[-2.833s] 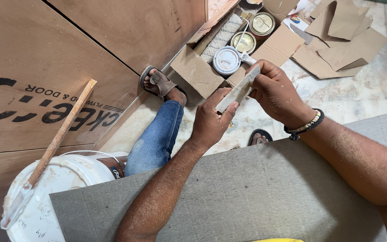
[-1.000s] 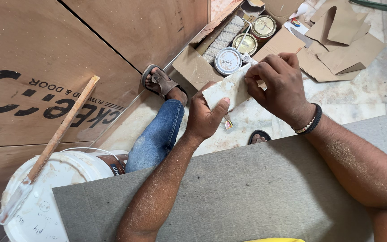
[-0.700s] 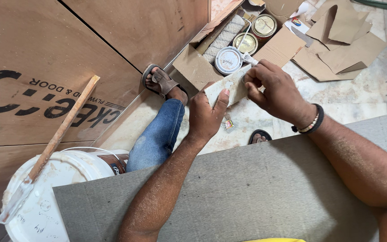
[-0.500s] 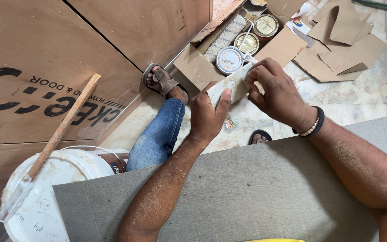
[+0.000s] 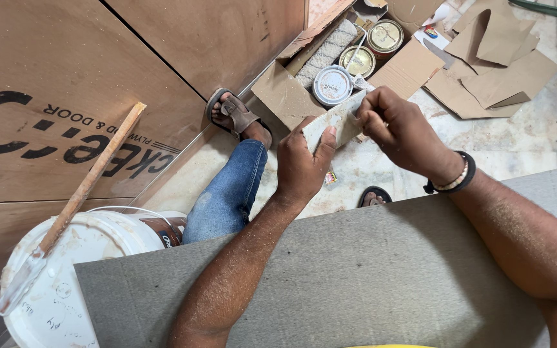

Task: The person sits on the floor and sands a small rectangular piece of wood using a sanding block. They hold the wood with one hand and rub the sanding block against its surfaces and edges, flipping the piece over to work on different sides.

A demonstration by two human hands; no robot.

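Both my hands hold one small pale rectangular piece (image 5: 333,124), like a folded sheet of sandpaper, above the floor. My left hand (image 5: 301,164) grips its lower left end with the thumb on top. My right hand (image 5: 402,132) pinches its upper right end; a dark bracelet sits on that wrist. My forearms reach over a grey flat board (image 5: 356,283) that lies in front of me.
A white bucket (image 5: 66,283) with a wooden stick (image 5: 78,200) stands at the lower left. Brown plywood sheets (image 5: 98,77) lean at the left. An open cardboard box (image 5: 291,96) holds round tins (image 5: 332,85) and a roller. Cardboard scraps (image 5: 498,58) lie on the marble floor. My jeans leg and sandalled foot (image 5: 236,116) are below.
The pale piece was turned and brought flatter between the hands. My hands shifted slightly; my right fingers moved along its upper end.
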